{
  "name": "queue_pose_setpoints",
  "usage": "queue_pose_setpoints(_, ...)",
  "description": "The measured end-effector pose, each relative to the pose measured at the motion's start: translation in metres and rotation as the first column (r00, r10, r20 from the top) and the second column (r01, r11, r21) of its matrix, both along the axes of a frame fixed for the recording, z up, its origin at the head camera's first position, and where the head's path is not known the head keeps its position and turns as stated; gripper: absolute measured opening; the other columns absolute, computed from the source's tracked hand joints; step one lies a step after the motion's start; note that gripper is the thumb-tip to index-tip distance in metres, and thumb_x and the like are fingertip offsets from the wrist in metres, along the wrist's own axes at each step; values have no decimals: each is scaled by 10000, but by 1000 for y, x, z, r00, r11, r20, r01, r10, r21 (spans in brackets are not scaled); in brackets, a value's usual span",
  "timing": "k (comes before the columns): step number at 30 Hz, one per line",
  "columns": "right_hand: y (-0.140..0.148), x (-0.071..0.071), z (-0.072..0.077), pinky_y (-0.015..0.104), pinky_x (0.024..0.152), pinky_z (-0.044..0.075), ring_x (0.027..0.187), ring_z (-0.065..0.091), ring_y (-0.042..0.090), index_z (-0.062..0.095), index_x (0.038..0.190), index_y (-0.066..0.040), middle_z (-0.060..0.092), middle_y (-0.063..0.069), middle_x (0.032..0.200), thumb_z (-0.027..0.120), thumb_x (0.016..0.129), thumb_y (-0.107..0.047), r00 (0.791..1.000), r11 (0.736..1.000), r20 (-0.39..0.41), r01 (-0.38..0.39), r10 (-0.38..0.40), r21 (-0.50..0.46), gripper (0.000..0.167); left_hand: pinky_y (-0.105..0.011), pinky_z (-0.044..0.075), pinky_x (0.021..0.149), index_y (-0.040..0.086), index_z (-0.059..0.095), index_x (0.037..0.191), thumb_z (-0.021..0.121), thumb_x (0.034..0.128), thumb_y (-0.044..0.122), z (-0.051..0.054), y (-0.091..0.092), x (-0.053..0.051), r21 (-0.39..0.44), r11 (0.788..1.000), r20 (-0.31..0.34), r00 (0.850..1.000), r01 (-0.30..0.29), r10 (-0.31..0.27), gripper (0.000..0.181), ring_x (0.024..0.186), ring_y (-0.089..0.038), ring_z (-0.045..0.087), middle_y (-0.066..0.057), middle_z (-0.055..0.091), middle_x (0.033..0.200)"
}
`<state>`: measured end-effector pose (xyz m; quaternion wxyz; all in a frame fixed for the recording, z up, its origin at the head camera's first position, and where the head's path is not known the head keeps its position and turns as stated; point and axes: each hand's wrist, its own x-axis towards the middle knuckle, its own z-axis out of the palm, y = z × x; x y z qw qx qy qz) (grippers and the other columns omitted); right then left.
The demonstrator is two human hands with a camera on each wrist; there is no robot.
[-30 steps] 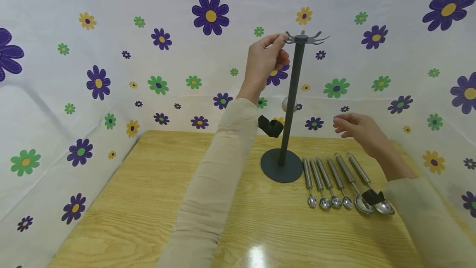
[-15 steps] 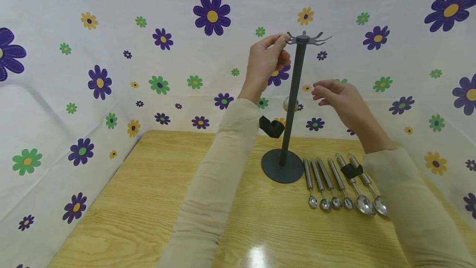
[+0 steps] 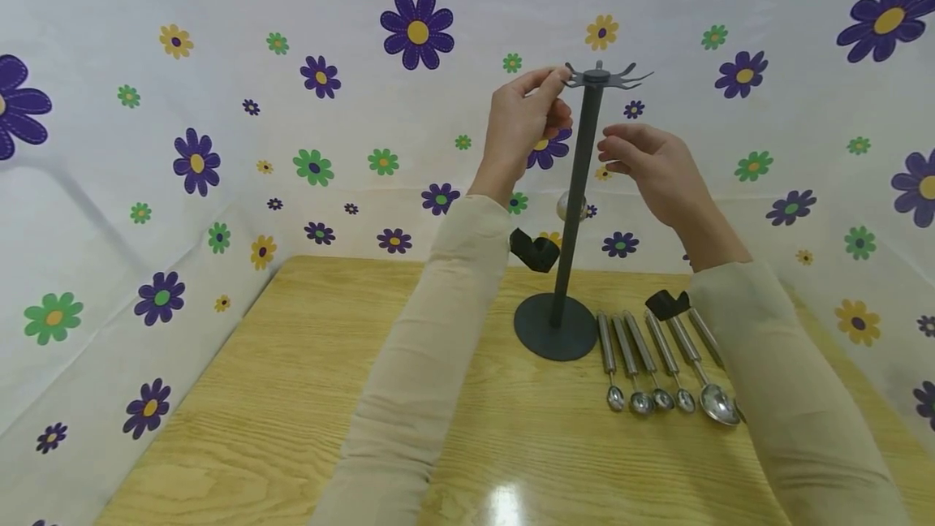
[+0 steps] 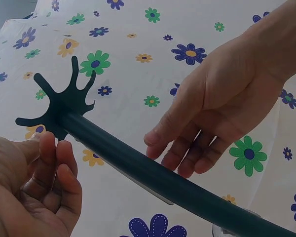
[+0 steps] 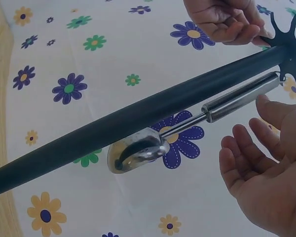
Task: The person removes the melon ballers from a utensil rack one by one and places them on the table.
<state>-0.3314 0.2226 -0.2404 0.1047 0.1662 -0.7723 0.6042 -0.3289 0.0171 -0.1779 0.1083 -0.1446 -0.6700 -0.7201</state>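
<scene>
A dark utensil stand (image 3: 582,157) rises from a round base, with a ring of curved hooks on top. My left hand (image 3: 520,120) pinches one of those hooks between thumb and fingertips. From another hook hangs a long-handled metal spoon (image 5: 244,102), its bowl low beside the pole; in the head view the pole covers most of it. My right hand (image 3: 653,169) is raised to the right of the pole, fingers loosely bent and holding nothing. In the right wrist view its thumb is close to the spoon's handle; whether they touch I cannot tell.
Several metal spoons (image 3: 661,347) lie side by side on the wooden table (image 3: 292,396), right of the stand's base; my right sleeve partly hides the last one. Black pieces (image 3: 535,250) sit by both cuffs. A flower-patterned cloth (image 3: 351,104) encloses the back and sides.
My right hand has moved left and up from above the spoons to beside the pole. The left hand stays at the hook.
</scene>
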Motion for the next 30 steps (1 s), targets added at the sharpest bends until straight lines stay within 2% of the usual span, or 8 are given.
queue_pose_setpoints(7, -9, -7, 4, 363, 1155, 395, 1278, 548, 242, 619, 1405, -95, 585, 101, 1365, 674, 1019, -325, 996, 996, 12, -88, 88, -13, 453, -213, 567, 707, 96, 721, 1213, 619, 1060, 260, -1, 0, 0, 10, 1000, 3, 1000, 10, -10, 246, 691, -158, 673, -54, 647, 754)
queue_pose_setpoints(10, -12, -9, 5, 374, 1167, 380, 1311, 535, 264, 599, 1442, -100, 558, 159, 1411, 651, 1032, -304, 991, 991, 8, -132, 132, -27, 460, -213, 567, 708, 93, 720, 1213, 620, 1059, 260, -2, 0, 0, 15, 1000, 1, 1000, 12, -12, 247, 688, -161, 670, -56, 647, 753)
queue_pose_setpoints(15, -12, -10, 4, 321, 1130, 418, 1287, 569, 278, 587, 1452, -77, 607, 129, 1351, 614, 1046, -296, 985, 985, 7, -170, 170, -2, 462, -214, 569, 709, 90, 718, 1215, 623, 1057, 265, -3, 0, 0, 19, 1000, 1, 1000, 14, -14, 253, 686, -164, 663, -60, 647, 757)
queue_pose_setpoints(19, -13, -10, 4, 302, 1104, 443, 1273, 578, 298, 578, 1452, -56, 629, 110, 1305, 600, 1053, -281, 985, 985, 12, -173, 172, 18, 458, -214, 569, 709, 92, 719, 1213, 624, 1057, 266, -2, 0, -1, 22, 1000, 3, 1000, 14, -14, 252, 685, -163, 660, -61, 646, 757)
queue_pose_setpoints(23, -12, -9, 4, 385, 1149, 406, 1281, 570, 320, 597, 1447, -98, 585, 177, 1358, 613, 1051, -283, 986, 985, 20, -168, 167, 25, 437, -214, 569, 712, 89, 716, 1214, 621, 1059, 265, -2, 0, 0, 20, 1000, 1, 1000, 16, -16, 254, 689, -163, 663, -61, 644, 762)
queue_pose_setpoints(28, -12, -11, 6, 475, 1170, 369, 1232, 613, 243, 594, 1448, -86, 596, 175, 1358, 609, 1054, -309, 991, 988, -4, -134, 135, 80, 453, -216, 569, 707, 87, 716, 1204, 623, 1058, 266, -1, -1, 0, 19, 1000, -6, 1000, 16, -16, 249, 681, -161, 661, -59, 642, 754)
queue_pose_setpoints(30, -12, -13, 8, 495, 1180, 349, 1203, 635, 195, 586, 1457, -78, 627, 134, 1345, 609, 1052, -329, 994, 988, -10, -112, 113, 103, 477, -216, 567, 704, 91, 716, 1203, 624, 1058, 266, -1, -1, 0, 16, 1000, -7, 1000, 14, -14, 246, 678, -160, 659, -57, 641, 750)
